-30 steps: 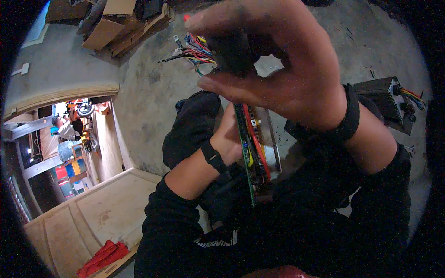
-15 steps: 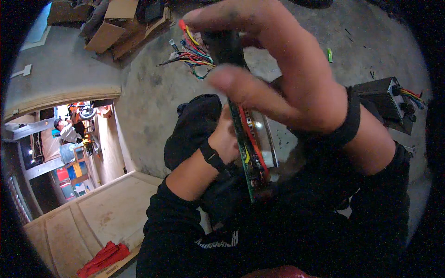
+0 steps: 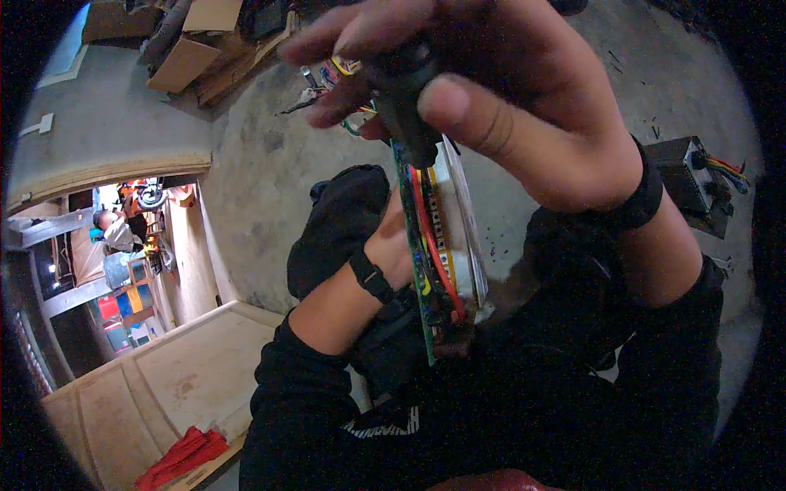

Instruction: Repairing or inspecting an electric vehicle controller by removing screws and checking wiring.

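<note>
While brown cardboard boxes [image 3: 196, 49] lie upper-left, right hand [image 3: 499, 98] grips green circuit board [image 3: 426, 245].

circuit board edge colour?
Green, on the circuit board seen edge-on in the head view, with red wires along it.

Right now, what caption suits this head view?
Right hand grips a dark tool over a green circuit board steadied by left hand.

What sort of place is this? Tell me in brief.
Probably a rough repair workshop: a bare concrete floor, flattened cardboard piled at its edge, and a second wired black box lying beside the circuit board held in both hands.
</note>
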`<control>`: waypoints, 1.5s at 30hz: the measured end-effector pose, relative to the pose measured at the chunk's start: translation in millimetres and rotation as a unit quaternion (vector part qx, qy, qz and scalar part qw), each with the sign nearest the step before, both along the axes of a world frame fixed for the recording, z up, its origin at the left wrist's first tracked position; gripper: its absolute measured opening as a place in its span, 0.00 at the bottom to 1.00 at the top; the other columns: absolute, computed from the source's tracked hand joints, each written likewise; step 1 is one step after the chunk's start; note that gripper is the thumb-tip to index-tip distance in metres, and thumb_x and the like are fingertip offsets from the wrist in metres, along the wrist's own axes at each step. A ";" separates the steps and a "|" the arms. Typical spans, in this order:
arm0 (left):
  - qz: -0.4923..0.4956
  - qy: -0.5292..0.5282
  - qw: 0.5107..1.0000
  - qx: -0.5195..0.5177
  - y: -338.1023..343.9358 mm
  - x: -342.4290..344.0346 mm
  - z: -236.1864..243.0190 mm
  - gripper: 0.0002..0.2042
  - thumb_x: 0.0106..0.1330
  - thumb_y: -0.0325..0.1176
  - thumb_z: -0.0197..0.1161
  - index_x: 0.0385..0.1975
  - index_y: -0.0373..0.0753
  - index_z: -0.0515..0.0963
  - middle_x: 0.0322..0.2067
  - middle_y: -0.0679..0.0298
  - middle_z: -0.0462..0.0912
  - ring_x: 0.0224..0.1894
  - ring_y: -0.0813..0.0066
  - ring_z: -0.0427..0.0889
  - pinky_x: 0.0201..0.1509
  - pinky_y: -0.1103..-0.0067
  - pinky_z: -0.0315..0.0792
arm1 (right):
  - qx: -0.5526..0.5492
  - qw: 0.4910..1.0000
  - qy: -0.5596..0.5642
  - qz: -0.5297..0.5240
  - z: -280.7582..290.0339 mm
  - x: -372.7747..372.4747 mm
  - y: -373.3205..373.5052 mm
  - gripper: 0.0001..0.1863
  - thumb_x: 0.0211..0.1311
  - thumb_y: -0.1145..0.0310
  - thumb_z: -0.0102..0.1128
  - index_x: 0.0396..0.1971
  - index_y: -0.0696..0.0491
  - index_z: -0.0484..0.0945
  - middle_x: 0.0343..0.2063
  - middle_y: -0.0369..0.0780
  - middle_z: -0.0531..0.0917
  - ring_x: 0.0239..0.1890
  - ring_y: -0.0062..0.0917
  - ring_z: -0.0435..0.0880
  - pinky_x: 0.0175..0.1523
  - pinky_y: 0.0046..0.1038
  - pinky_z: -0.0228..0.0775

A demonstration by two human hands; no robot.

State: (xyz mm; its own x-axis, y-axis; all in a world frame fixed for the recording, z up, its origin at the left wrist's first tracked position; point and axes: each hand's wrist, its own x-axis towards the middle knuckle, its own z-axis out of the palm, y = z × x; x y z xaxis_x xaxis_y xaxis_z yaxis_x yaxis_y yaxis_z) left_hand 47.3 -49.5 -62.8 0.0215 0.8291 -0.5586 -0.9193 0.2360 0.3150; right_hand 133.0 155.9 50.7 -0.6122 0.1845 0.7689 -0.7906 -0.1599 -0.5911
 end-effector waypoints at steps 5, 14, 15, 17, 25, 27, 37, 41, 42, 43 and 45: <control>-0.058 0.105 0.983 -0.141 29.5 14.7 51.4 0.25 0.66 0.53 0.48 0.52 0.39 0.72 0.49 0.56 0.77 0.52 0.56 0.75 0.57 0.60 0.68 | 0.060 0.989 -0.027 -0.135 2.1 9.2 -11.8 0.22 0.54 0.82 0.53 0.51 0.54 0.72 0.47 0.42 0.77 0.50 0.30 0.76 0.52 0.30 0.70; -0.076 0.086 0.990 0.079 26.1 16.0 59.0 0.27 0.63 0.53 0.54 0.57 0.43 0.68 0.52 0.58 0.75 0.55 0.57 0.73 0.61 0.58 0.65 | 0.159 0.972 -0.018 -0.169 9.2 4.0 2.8 0.21 0.55 0.75 0.59 0.51 0.54 0.71 0.45 0.44 0.76 0.49 0.32 0.77 0.52 0.33 0.71; -0.083 0.150 0.985 0.029 31.2 20.2 69.8 0.27 0.63 0.53 0.54 0.57 0.44 0.68 0.52 0.58 0.75 0.55 0.57 0.73 0.61 0.58 0.65 | 0.195 0.967 -0.030 -0.161 10.6 6.9 6.9 0.20 0.59 0.72 0.58 0.51 0.56 0.70 0.47 0.45 0.75 0.50 0.31 0.76 0.54 0.34 0.70; -0.041 0.140 0.974 -0.173 45.7 29.0 81.7 0.27 0.63 0.55 0.54 0.55 0.43 0.69 0.49 0.59 0.76 0.53 0.58 0.74 0.60 0.58 0.66 | 0.225 0.964 -0.063 -0.128 7.1 10.5 15.6 0.20 0.61 0.70 0.58 0.52 0.58 0.69 0.47 0.46 0.75 0.49 0.30 0.77 0.53 0.34 0.73; -0.063 0.010 0.998 -0.020 24.7 5.4 28.0 0.22 0.65 0.53 0.52 0.49 0.43 0.72 0.41 0.63 0.78 0.46 0.64 0.77 0.54 0.64 0.72 | 0.137 0.976 -0.080 -0.150 10.9 11.6 4.3 0.24 0.53 0.71 0.67 0.50 0.57 0.71 0.43 0.42 0.76 0.38 0.23 0.81 0.40 0.23 0.79; -0.041 0.013 0.998 -0.051 25.9 8.0 35.4 0.21 0.66 0.52 0.52 0.48 0.42 0.72 0.40 0.63 0.79 0.45 0.65 0.78 0.53 0.66 0.73 | 0.132 0.967 -0.169 -0.135 12.7 13.7 1.0 0.23 0.53 0.71 0.68 0.49 0.57 0.71 0.43 0.41 0.75 0.37 0.22 0.80 0.37 0.23 0.78; -0.017 0.100 0.980 -0.169 53.1 23.0 60.7 0.25 0.66 0.57 0.45 0.48 0.41 0.72 0.38 0.65 0.80 0.39 0.71 0.81 0.44 0.69 0.76 | 0.420 0.773 -0.134 -0.455 31.6 21.8 -14.4 0.18 0.52 0.60 0.68 0.37 0.57 0.79 0.15 0.37 0.75 0.27 0.26 0.76 0.27 0.27 0.66; -0.015 0.094 0.979 -0.182 51.8 21.5 56.5 0.27 0.65 0.60 0.45 0.50 0.43 0.71 0.40 0.65 0.80 0.41 0.69 0.81 0.45 0.68 0.76 | 0.292 0.853 -0.219 -0.373 14.3 14.7 -8.5 0.19 0.54 0.64 0.66 0.42 0.58 0.76 0.21 0.39 0.77 0.34 0.29 0.78 0.32 0.28 0.68; -0.011 0.087 0.977 -0.194 50.7 19.9 53.6 0.27 0.65 0.59 0.44 0.50 0.43 0.72 0.40 0.65 0.80 0.41 0.68 0.81 0.45 0.68 0.76 | 0.238 0.898 -0.188 -0.318 9.4 14.6 -5.5 0.20 0.55 0.64 0.66 0.44 0.58 0.74 0.24 0.40 0.78 0.36 0.29 0.78 0.34 0.28 0.69; -0.005 0.059 0.982 -0.178 49.8 16.5 51.9 0.24 0.67 0.57 0.43 0.43 0.41 0.73 0.35 0.62 0.80 0.36 0.67 0.81 0.41 0.68 0.76 | 0.184 0.935 -0.155 -0.259 5.4 14.2 -2.7 0.21 0.55 0.65 0.65 0.46 0.58 0.73 0.27 0.41 0.79 0.38 0.30 0.79 0.36 0.29 0.70; 0.000 0.029 0.986 -0.163 49.7 14.7 52.1 0.23 0.69 0.54 0.41 0.36 0.39 0.75 0.29 0.60 0.80 0.32 0.66 0.81 0.37 0.68 0.76 | 0.159 0.935 -0.165 -0.269 0.0 16.1 -0.8 0.23 0.58 0.69 0.62 0.53 0.58 0.67 0.40 0.45 0.76 0.45 0.32 0.77 0.45 0.32 0.72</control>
State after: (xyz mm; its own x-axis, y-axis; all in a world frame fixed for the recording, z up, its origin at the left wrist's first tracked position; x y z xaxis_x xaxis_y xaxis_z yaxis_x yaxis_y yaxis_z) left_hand 62.1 0.2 -10.7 -0.0177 0.6057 -0.7955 -0.9018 0.3339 0.2743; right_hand 149.1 155.1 50.7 -0.7103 0.3276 0.6230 -0.4721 0.4347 -0.7669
